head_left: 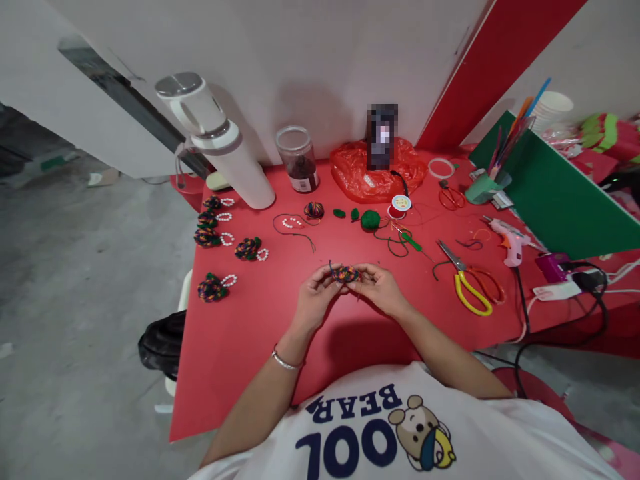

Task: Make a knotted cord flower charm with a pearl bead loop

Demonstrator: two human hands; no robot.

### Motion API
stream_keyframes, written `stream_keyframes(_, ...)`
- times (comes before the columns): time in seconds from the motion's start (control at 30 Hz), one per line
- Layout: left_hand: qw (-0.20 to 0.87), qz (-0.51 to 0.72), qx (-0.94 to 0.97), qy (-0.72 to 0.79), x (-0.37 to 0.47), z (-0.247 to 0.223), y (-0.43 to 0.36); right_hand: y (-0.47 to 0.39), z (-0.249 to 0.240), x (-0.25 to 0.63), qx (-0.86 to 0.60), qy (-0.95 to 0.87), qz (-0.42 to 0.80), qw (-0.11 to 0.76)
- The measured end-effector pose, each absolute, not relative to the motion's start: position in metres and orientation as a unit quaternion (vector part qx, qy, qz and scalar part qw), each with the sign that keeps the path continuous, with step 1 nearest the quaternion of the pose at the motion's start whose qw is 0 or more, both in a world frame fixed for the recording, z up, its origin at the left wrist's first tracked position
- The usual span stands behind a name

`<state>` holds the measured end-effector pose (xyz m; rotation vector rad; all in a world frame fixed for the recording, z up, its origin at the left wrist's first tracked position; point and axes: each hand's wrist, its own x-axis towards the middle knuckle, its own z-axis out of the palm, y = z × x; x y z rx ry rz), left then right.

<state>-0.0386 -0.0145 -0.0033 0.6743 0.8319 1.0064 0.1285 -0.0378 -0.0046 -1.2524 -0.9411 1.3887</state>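
Between my two hands, over the front middle of the red table (pixel 250 373), is a small multicoloured yarn piece (pixel 346 274). The fingers of my left hand (pixel 320 290) pinch its left side. On the other side, my right hand (pixel 375 285) grips it with thumb and fingers; loose yarn ends stick out. Beyond my hands lie a multicoloured yarn ball (pixel 314 210), a green yarn ball (pixel 371 220), two small green leaf shapes (pixel 355 214), a green-handled crochet hook (pixel 411 241) and a short string of white beads (pixel 292 222).
Several yarn pieces with bead loops (pixel 213 288) lie at left. A white flask (pixel 240 167), clear jar (pixel 300 163) and red plastic bag (pixel 350 175) stand behind. At right are yellow-handled scissors (pixel 470 293), a pink glue gun (pixel 513 243), a power strip (pixel 557 291) and a green board (pixel 565 193).
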Motion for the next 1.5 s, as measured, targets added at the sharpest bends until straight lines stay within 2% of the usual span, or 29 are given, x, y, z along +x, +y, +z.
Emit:
stream_keyframes(0.17,0.829,0.386,0.261,0.308,-0.045,0.007,-0.014,-0.039,-0.002,0.132,-0.565,-0.479,0.472,0.478)
stream_keyframes(0.33,0.81,0.4,0.273,0.332,-0.042,0.005,-0.014,-0.04,-0.004,0.136,-0.587,-0.526,0.412,0.457)
stream_keyframes(0.6,0.766,0.46,0.275,0.354,-0.039,0.004,-0.012,-0.042,-0.005,0.134,-0.55,-0.533,0.439,0.469)
stream_keyframes(0.77,0.771,0.451,0.261,0.367,-0.041,0.001,-0.01,-0.045,-0.005,0.131,-0.585,-0.538,0.414,0.443)
stream_keyframes(1.17,0.777,0.443,0.255,0.367,-0.041,-0.003,-0.009,-0.043,0.007,0.132,-0.561,-0.511,0.502,0.416)
stream_keyframes(1.5,0.769,0.422,0.284,0.386,-0.041,-0.006,-0.009,-0.04,0.003,0.134,-0.563,-0.462,0.521,0.446)
